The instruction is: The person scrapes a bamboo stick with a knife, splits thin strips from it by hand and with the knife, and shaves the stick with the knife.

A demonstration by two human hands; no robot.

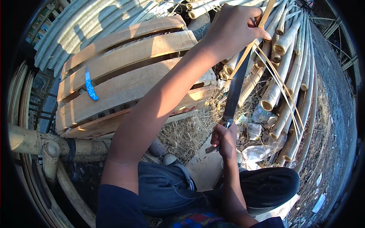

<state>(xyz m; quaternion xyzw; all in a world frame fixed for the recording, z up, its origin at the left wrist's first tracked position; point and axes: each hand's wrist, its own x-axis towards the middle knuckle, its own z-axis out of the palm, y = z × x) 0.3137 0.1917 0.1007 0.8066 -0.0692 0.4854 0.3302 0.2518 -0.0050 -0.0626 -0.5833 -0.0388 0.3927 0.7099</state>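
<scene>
My left hand (237, 24) reaches far out to the upper right, its fingers closed round a narrow bamboo strip (243, 57) that slants down to the left. In my right hand (225, 140), low in front of my legs, is the handle of a machete (236, 91). Its long dark blade points up and away, with its upper part against or just beside the strip below my left hand. Thin pale slivers (279, 81) fan out from near that spot toward the lower right. I cannot tell whether they are still joined to the strip.
A wooden slatted crate (125, 81) stands at the left, with a blue-handled knife (90, 89) on top. Bamboo poles (283, 81) lie piled at the right. Corrugated sheets (91, 34) lie beyond the crate. Plastic litter (262, 152) and shavings (186, 131) cover the ground before me.
</scene>
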